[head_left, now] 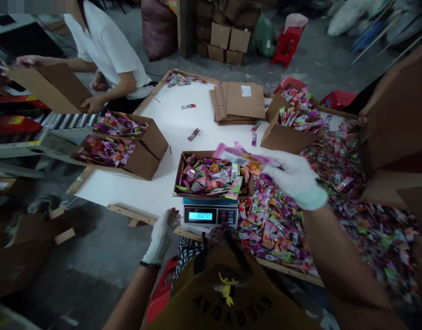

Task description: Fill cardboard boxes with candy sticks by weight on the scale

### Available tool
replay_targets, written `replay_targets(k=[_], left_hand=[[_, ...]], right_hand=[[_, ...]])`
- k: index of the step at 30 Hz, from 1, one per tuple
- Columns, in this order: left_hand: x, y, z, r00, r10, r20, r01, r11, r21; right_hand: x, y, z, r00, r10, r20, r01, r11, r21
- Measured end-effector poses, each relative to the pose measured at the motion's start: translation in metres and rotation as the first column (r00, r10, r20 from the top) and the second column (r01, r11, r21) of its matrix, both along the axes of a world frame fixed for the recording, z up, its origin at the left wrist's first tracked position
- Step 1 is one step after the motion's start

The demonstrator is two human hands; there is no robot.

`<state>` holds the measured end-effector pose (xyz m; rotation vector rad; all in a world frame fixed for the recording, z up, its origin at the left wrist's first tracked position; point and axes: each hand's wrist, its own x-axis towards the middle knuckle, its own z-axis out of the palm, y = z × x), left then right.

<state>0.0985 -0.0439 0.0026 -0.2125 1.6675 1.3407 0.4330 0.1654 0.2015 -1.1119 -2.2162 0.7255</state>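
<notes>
A cardboard box (pixel 179 181) full of small, shiny printed packets (pixel 211 176) rests on a digital scale (pixel 211 215) with a lit blue display. My right hand (pixel 295 176), in a white glove, is closed on a few of these packets (pixel 231 155), held over the right side of the box and smeared by motion. Low at the table's front edge, left of the scale, my left hand (pixel 164 231) wears a white glove with bare fingertips. Its fingers are stretched out and hold nothing.
Loose packets (pixel 276 224) heap across the table's right side. Filled boxes stand at left (pixel 145 158) and right (pixel 286 137); flattened cartons (pixel 243 103) lie at the back. Across the left side, a person in a white shirt (pixel 107 46) handles a carton (pixel 52 87) by rollers.
</notes>
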Motion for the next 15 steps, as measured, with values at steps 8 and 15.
replay_targets(k=[8, 15], left_hand=[[-0.004, 0.012, -0.013, 0.998, -0.057, -0.034, 0.057, 0.998, 0.013], [-0.005, 0.020, -0.016, 0.996, -0.078, -0.031, 0.079, 0.997, 0.014]], right_hand=[[0.141, -0.051, -0.028, 0.879, -0.468, 0.095, 0.478, 0.862, -0.170], [0.190, -0.054, -0.066, 0.848, -0.343, 0.405, 0.429, 0.892, -0.143]])
